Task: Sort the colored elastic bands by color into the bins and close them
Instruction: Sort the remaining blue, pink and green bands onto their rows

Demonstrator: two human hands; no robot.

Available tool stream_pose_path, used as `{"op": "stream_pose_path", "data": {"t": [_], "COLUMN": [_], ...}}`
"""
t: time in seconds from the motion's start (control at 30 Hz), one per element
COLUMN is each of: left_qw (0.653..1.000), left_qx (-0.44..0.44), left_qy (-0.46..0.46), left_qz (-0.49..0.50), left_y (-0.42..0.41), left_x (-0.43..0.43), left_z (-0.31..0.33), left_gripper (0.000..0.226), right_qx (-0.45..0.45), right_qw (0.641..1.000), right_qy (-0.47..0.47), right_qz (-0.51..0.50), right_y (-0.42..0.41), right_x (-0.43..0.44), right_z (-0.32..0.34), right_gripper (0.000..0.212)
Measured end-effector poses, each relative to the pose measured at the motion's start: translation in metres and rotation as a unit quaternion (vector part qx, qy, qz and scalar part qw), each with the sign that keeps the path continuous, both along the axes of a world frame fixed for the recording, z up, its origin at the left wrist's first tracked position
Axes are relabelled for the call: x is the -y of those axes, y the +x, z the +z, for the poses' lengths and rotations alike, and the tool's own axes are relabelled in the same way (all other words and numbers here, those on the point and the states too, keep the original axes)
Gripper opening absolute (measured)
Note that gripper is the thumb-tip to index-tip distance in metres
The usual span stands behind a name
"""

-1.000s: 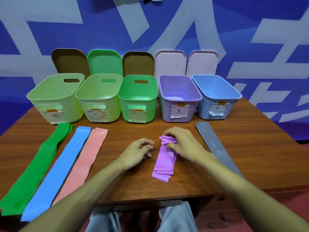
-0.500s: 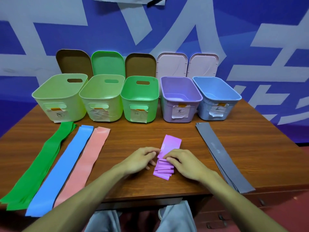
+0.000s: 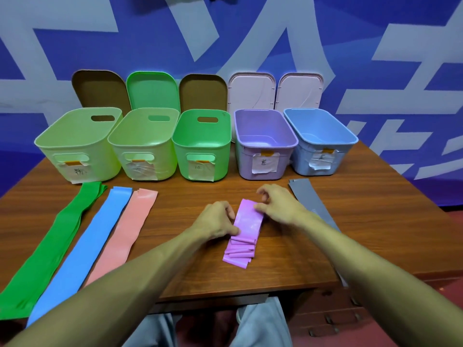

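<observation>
Woodgrain table (image 3: 375,221) | pleated glossy purple band (image 3: 248,222) | left hand (image 3: 217,221), right hand (image 3: 279,204) both pinching its edges

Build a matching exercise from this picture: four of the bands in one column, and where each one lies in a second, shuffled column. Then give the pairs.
Column 1
1. green band
2. pink band
3. purple band
4. grey band

Column 2
a. folded, held by the left hand and the right hand
b. farthest left on the table
c. farthest right on the table
d. directly right of the blue band

Pairs: 1-b, 2-d, 3-a, 4-c
</observation>
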State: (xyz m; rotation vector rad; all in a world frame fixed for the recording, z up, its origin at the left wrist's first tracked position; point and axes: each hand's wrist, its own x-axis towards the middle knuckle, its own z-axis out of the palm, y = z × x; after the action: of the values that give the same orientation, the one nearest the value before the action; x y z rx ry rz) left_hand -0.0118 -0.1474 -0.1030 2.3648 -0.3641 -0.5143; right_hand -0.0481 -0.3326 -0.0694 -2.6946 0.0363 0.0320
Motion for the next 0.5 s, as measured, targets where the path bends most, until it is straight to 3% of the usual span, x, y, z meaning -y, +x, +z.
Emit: {"op": "stream_pose_path", "data": {"t": [0.1, 0.17, 0.37, 0.5], "left_qw": [1.000, 0.999, 0.997, 0.990], "left_qx": [-0.017, -0.016, -0.002, -0.062], "left_qy": [0.018, 0.047, 0.068, -0.086], "left_qz": [0.012, 0.009, -0.036, -0.094], "left_y": [0.005, 0.005, -0.002, -0.009], "left_x": [0.002, -0.001, -0.006, -0.005], "left_z": [-0.003, -0.005, 0.002, 0.022], "left_gripper": [0.046, 0.049, 0.055, 0.059], "right_qx": [-0.104, -0.132, -0.104, -0.044], "right_qw": [0.993, 0.991, 0.992, 0.979], "right_qy": [-0.054, -0.021, 0.064, 0.199], "right_qz": [0.004, -0.021, -0.040, -0.005], "right_y": [0.014, 0.016, 0.008, -0.001], "right_x": [-0.006, -0.008, -0.005, -0.008], "right_z": [-0.008, -0.013, 0.000, 0.020], "right_gripper": [0.046, 0.043, 0.044, 0.046]}}
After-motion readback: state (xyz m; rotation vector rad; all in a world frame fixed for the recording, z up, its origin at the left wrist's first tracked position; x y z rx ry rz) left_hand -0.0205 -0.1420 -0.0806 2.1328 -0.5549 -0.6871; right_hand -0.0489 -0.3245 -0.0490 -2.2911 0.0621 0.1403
